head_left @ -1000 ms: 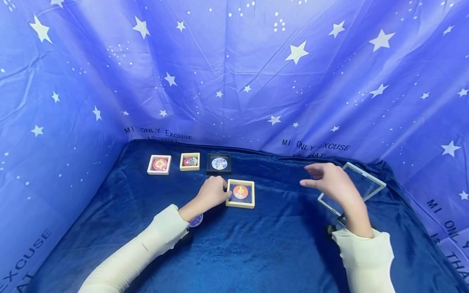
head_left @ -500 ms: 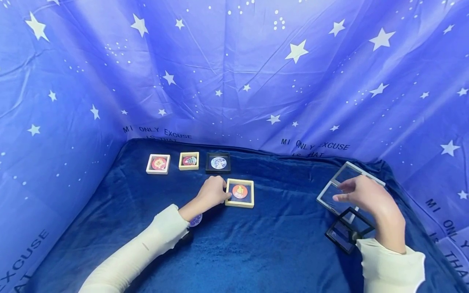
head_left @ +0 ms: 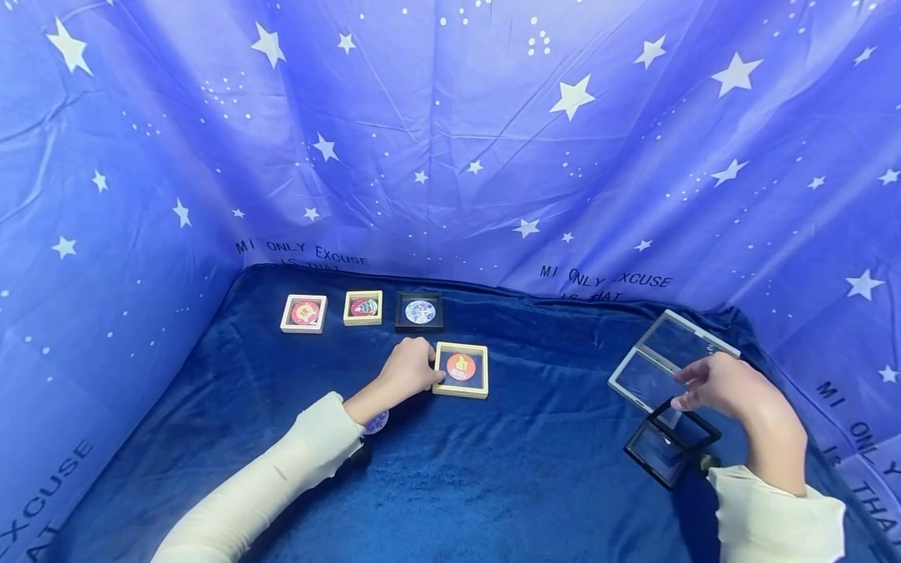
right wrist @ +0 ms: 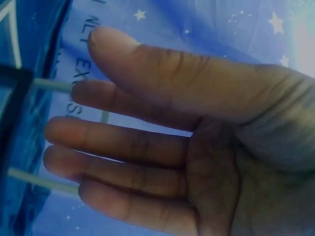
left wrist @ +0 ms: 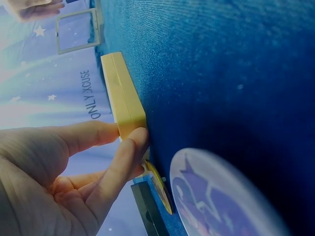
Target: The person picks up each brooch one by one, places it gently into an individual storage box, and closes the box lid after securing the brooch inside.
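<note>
Thumbs-up frame [head_left: 461,367], pinched by left hand [head_left: 408,369]! Right hand [head_left: 742,395], fingers extended, beside black frame [head_left: 660,451] near desk's [head_left: 507,493] right edge.

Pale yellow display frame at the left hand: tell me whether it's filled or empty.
Filled: the head view shows a round orange thumbs-up disc within the pale yellow display frame.

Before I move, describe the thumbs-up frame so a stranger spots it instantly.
On the dark blue cloth, find the row of three framed discs. In front, near its right end, lies a yellow frame, its side pinched by the left grip. Only its orange disc shows a thumbs-up.
</note>
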### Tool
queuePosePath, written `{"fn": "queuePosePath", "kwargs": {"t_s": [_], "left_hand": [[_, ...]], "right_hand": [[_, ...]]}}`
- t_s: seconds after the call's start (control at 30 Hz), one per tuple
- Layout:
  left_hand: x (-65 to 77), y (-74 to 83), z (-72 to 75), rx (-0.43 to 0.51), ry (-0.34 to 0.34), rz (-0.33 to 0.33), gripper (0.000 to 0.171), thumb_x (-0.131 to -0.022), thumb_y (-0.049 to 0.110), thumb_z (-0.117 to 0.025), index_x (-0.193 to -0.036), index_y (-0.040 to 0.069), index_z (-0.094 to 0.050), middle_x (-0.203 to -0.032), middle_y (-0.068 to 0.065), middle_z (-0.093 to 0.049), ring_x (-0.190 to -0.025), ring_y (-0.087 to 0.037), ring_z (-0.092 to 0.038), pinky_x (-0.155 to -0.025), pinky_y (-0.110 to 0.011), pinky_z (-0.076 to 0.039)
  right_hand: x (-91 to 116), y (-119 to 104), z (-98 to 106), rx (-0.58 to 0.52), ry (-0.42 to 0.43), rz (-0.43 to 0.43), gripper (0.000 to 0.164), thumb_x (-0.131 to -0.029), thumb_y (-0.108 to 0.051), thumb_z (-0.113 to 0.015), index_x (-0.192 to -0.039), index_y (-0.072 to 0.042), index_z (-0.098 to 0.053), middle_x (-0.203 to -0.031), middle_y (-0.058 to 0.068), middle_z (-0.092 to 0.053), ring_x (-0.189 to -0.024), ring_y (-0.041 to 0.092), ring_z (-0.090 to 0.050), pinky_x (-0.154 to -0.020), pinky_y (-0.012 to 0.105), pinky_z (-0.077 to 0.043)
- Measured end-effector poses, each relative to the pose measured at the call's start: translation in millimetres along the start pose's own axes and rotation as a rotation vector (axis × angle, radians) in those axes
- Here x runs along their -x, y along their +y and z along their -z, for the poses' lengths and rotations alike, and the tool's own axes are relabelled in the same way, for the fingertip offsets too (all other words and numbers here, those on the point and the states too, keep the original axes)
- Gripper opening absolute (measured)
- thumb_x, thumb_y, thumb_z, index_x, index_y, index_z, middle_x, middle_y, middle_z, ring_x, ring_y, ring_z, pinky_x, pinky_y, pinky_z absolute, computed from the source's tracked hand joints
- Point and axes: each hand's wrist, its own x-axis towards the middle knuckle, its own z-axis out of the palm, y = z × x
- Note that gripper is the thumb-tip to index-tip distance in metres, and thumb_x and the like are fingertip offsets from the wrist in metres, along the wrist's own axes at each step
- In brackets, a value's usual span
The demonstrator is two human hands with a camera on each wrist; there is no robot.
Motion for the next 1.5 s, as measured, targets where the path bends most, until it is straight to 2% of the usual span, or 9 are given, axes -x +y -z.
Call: {"fn": "queuePosePath", "kwargs": {"t_s": [0.27,0.53,0.77,0.97,1.2,1.5], "left_hand": [[0.6,0.4,0.4,0.007,0.003,0.004,0.056,-0.089,0.012,-0.078,-0.052,0.018,-0.037,-0.043,0.006,-0.046,-0.042,-0.007,-0.049,-0.043,-0.019,-0.028],[1.4,-0.4,-0.7,0.021,0.015,-0.006,0.056,-0.088,0.01,-0.078,-0.051,0.018,-0.038,-0.042,0.007,-0.042,-0.04,-0.006,-0.046,-0.042,-0.018,-0.027],[2.5,-1.9,-3.1,0.04,0.033,-0.02,0.051,-0.086,0.006,-0.077,-0.05,0.016,-0.043,-0.042,0.007,-0.045,-0.04,-0.006,-0.044,-0.042,-0.018,-0.026],[2.4,-1.7,-3.7,0.039,0.036,-0.008,0.055,-0.086,0.006,-0.077,-0.05,0.018,-0.037,-0.042,0.008,-0.039,-0.039,-0.006,-0.043,-0.042,-0.019,-0.024],[0.8,-0.7,-2.6,0.043,0.041,0.0,0.053,-0.085,0.005,-0.077,-0.05,0.017,-0.04,-0.043,0.008,-0.036,-0.04,-0.006,-0.038,-0.043,-0.019,-0.024],[-0.1,-0.2,-1.1,0.047,0.054,-0.013,0.041,-0.085,0.005,-0.077,-0.054,0.012,-0.052,-0.043,0.008,-0.04,-0.04,-0.006,-0.039,-0.042,-0.019,-0.024]], "right_hand": [[-4,17,-7,0.02,-0.042,-0.028,0.045,-0.085,-0.018,-0.081,-0.116,0.011,-0.068,-0.113,0.032,-0.069,-0.102,0.051,-0.065,-0.083,0.061,-0.052],[-5,27,-14,0.0,-0.032,-0.035,0.031,-0.082,-0.009,-0.081,-0.106,0.008,-0.072,-0.1,0.023,-0.074,-0.09,0.037,-0.07,-0.079,0.057,-0.056],[-7,31,-18,-0.017,-0.042,-0.048,0.022,-0.082,-0.006,-0.081,-0.1,0.004,-0.075,-0.098,0.02,-0.074,-0.087,0.03,-0.07,-0.076,0.053,-0.057],[-6,30,-19,-0.023,-0.028,-0.054,0.019,-0.081,-0.004,-0.081,-0.096,0.005,-0.074,-0.091,0.016,-0.074,-0.08,0.023,-0.067,-0.072,0.048,-0.056],[-6,30,-19,-0.037,-0.017,-0.058,0.016,-0.082,-0.004,-0.079,-0.094,0.005,-0.073,-0.085,0.009,-0.073,-0.074,0.02,-0.059,-0.066,0.039,-0.052],[-9,26,-15,-0.006,-0.007,-0.049,0.019,-0.084,-0.008,-0.079,-0.099,0.004,-0.075,-0.097,0.021,-0.075,-0.08,0.026,-0.069,-0.071,0.049,-0.057]]}}
